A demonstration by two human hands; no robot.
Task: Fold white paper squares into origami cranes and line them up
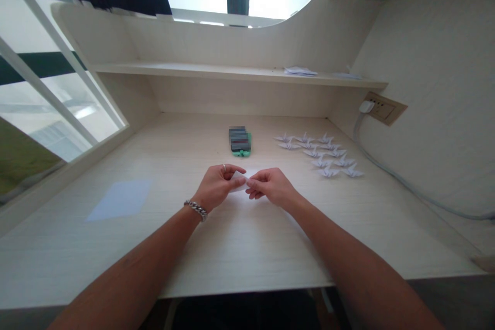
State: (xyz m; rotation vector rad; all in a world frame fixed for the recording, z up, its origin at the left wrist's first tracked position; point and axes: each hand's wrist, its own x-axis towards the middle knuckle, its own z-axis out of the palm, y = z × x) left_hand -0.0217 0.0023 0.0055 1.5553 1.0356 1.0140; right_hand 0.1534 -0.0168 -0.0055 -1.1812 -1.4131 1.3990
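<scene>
Between my two hands is a small folded piece of white paper [238, 181], held just above the desk. My left hand [221, 183] pinches its left side between thumb and fingers; a ring and a chain bracelet show on this hand and wrist. On the paper's right edge, the thumb and index finger of my right hand [270, 185] are closed, with the other fingers curled below. Part of the paper is hidden by my fingers. Several white folded paper cranes [328, 170] stand in rows on the desk, to the right of my right hand.
Beyond my hands lies a dark device with a green edge [240, 142], its face blurred. A flat white sheet [119, 198] rests on the desk [185, 263] at left. Papers [300, 71] lie on the shelf [216, 70]. A cable [402, 179] runs from the wall socket [385, 108].
</scene>
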